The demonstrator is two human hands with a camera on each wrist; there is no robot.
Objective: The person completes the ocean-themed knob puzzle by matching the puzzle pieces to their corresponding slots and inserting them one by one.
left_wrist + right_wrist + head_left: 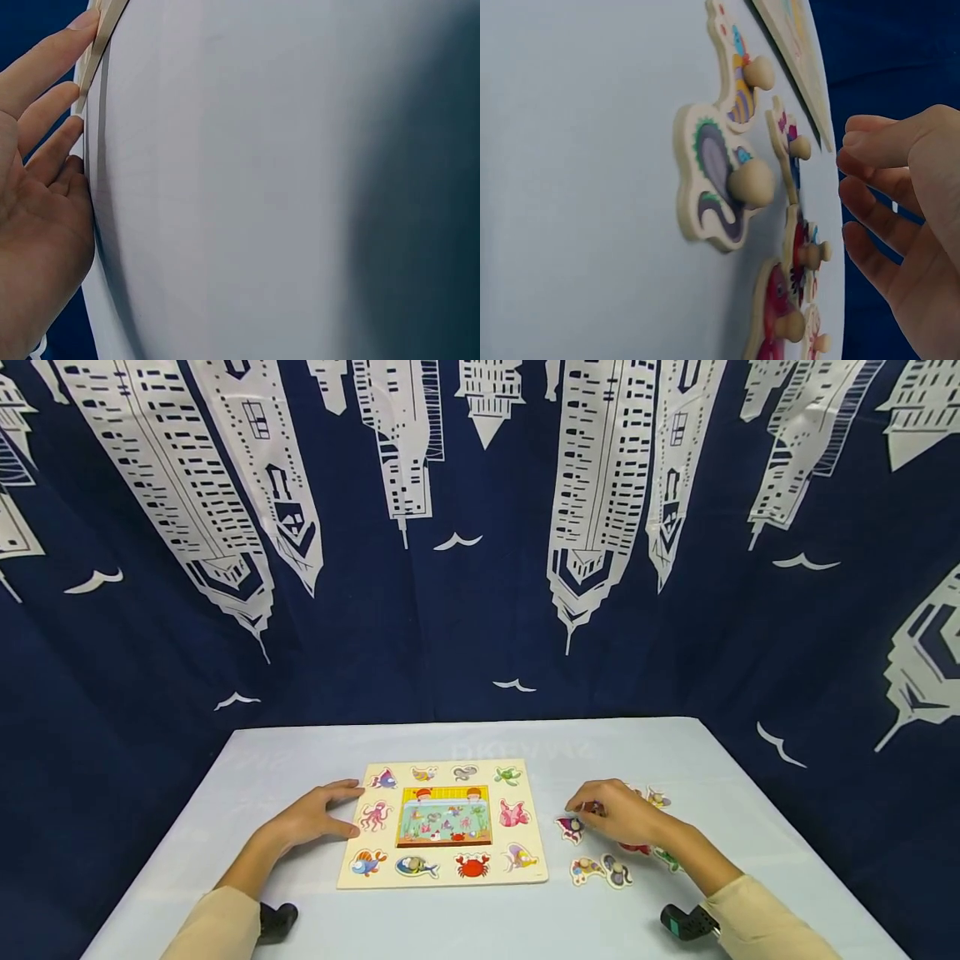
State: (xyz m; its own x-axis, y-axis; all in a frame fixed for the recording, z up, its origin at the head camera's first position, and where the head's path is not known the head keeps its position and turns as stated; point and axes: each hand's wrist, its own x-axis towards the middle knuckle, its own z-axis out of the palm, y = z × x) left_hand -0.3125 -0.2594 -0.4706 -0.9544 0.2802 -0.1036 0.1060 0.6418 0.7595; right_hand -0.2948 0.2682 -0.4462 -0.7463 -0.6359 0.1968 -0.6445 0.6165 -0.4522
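Head view shows the whole puzzle board (447, 860) on the white table (450, 927), its long axis running left to right and its central picture upright for the wearer. The left hand (317, 814) lies at the board's left edge, thumb and fingers spread, touching without gripping. Left wrist view gives only a sliver of that edge under a fingertip, plus the palm side of the hand; a blurred dark shape fills the right of that frame.

The right hand (618, 814) is over the loose pieces just right of the board, and in the head view it hides several of them. Right wrist view shows its thumb and fingers loosely bent, with no piece visible in them, and reveals round wooden knobs standing on the pieces. There the grey piece (712, 157) is plain, green frill and curled tail included, with a striped piece (741, 97) just beside it; I cannot tell if they touch. From the head, the grey piece's long axis slants from upper left to lower right. A red piece (774, 300) is cut by the lower frame edge, and those behind it overlap too much to make out fully.
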